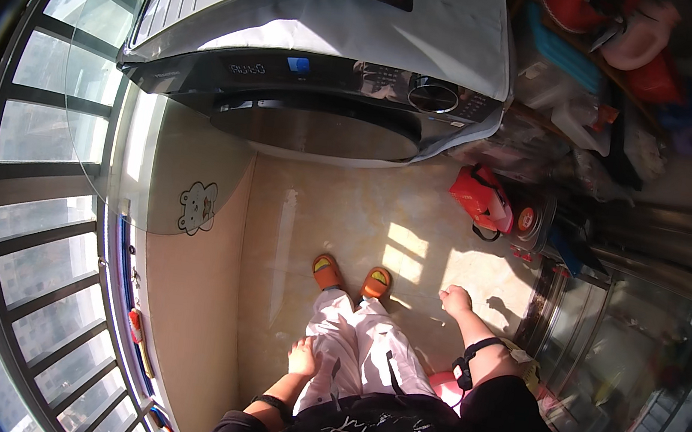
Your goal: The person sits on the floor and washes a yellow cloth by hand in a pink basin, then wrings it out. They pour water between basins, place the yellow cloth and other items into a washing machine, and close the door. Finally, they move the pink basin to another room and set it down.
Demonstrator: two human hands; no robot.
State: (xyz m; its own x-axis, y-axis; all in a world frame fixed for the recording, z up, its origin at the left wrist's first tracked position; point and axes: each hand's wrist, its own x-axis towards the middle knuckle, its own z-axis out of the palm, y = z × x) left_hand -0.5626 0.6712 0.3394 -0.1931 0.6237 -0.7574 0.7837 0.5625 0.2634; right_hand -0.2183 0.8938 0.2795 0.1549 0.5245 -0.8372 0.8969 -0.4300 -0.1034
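Note:
My left hand [303,357] hangs beside the thigh of my white trousers [332,331], with its fingers loosely bent and partly hidden from view. Out to the right, my right hand [456,300] is raised over the tiled floor [346,216], its fingers curled in and no object visible in it. Ahead of me stands a front-loading washing machine [330,81] with a lit display and a round dial [433,94]. A pale fabric cover [317,28] lies over its top. Both hands are well apart from the machine.
Barred windows [54,135] and a ledge [180,299] run along the left. A clear panel with a bear sticker [197,208] juts out there. At right are a red bag [481,197], a cluttered shelf with a blue-lidded box [561,45], and a glass sliding door [614,352].

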